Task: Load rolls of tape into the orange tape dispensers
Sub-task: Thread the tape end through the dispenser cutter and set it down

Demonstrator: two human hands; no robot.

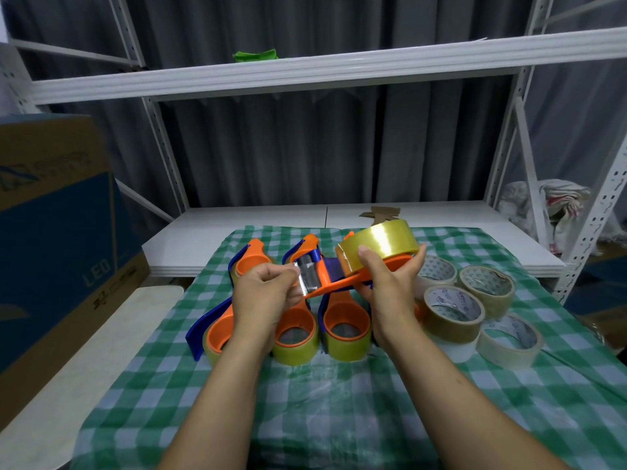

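Note:
I hold an orange tape dispenser (342,283) with blue parts above the checked cloth. A yellowish tape roll (380,242) sits on its hub. My right hand (390,283) grips the dispenser and roll, thumb on the roll's side. My left hand (268,290) pinches the clear tape end at the dispenser's blade and roller end (308,273). Several loaded orange dispensers (346,329) lie on the cloth under my hands. Loose tape rolls (454,313) lie to the right.
A green-and-white checked cloth (339,401) covers the table. A large cardboard box (54,232) stands at the left. White metal shelving (305,72) rises behind, with a white board (271,225) under the cloth's far edge. A bundle of bags (549,212) sits at the right.

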